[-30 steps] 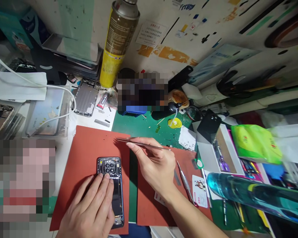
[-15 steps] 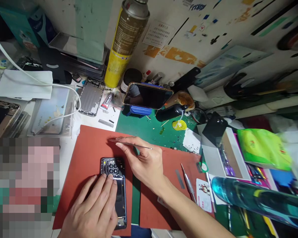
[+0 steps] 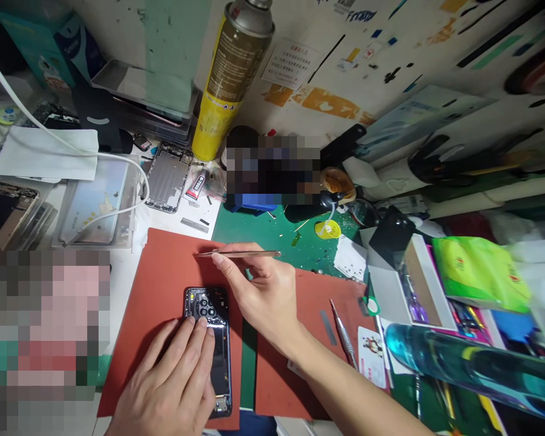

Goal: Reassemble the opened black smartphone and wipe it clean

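Note:
My left hand [image 3: 171,375] lies over the lower left part of an opened smartphone [image 3: 221,369], its fingers stretched out and resting just below the cluster of camera lenses. The thumb is tucked out of sight. The phone's inner side faces up on a red-brown mat [image 3: 163,260]. Above and to the right, my right hand [image 3: 266,290] pinches a pair of thin metal tweezers [image 3: 249,254]. Their tips point left, over the mat beyond the phone's top edge. Whether anything sits between the tips is too small to tell.
A metal pen-shaped tool [image 3: 344,333], a grey strip [image 3: 328,327] and a printed card [image 3: 371,357] lie on the right side. A yellow spray can [image 3: 227,79] stands at the back. A blue transparent bottle [image 3: 463,363] lies at right, and a white cable [image 3: 72,151] crosses the left.
The tweezers have rolled slightly in my right fingers, and their rear end has risen, so they lie more level. My left hand and the phone keep their places.

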Demonstrator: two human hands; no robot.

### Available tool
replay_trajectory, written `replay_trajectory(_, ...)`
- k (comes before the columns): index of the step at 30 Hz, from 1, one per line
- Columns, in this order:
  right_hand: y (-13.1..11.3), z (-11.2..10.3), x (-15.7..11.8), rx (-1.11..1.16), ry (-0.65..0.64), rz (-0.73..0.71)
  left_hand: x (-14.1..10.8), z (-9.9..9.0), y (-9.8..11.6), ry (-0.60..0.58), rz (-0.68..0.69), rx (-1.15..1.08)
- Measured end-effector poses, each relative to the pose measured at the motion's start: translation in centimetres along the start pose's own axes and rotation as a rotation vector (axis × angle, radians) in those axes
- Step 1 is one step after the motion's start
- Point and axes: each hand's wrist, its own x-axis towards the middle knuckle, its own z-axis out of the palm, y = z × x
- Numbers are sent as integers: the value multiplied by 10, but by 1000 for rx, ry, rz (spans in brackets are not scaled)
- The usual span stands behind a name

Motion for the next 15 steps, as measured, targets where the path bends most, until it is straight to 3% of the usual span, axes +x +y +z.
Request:
replay_trajectory(7, -3, 3, -2, -22, -65, -5, 2, 0, 0, -1, -10, -10)
replay_trajectory(15, -2, 5, -3, -44, -43, -127, 0, 0, 1, 10, -6, -14)
